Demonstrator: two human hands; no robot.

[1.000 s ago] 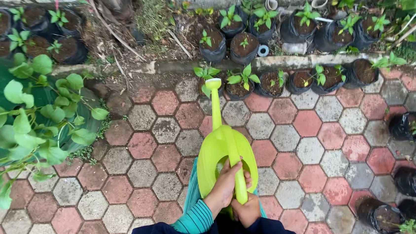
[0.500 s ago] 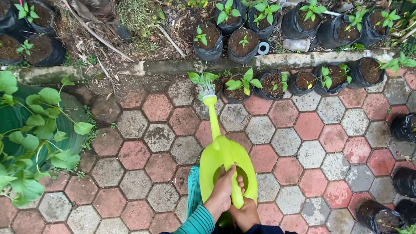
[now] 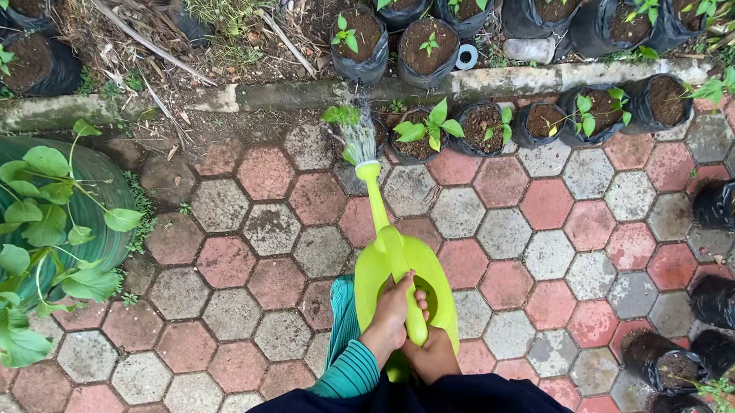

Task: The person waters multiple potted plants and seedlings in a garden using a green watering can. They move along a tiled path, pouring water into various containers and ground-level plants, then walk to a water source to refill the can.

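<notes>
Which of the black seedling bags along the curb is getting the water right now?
The leftmost bag in the front row, at the paving's edge. The spray from the green watering can lands on its seedling; the bags to its right sit outside the stream.

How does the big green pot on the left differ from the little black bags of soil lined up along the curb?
The green pot is one large round container, while the black bags are many small ones in a row. The pot carries a bushy plant whose broad leaves spill over its rim; each bag holds bare dark soil with a tiny seedling or none. The pot is partly cut off by the picture's left edge; the bags show whole. Both stand on the hexagonal paving.
</notes>
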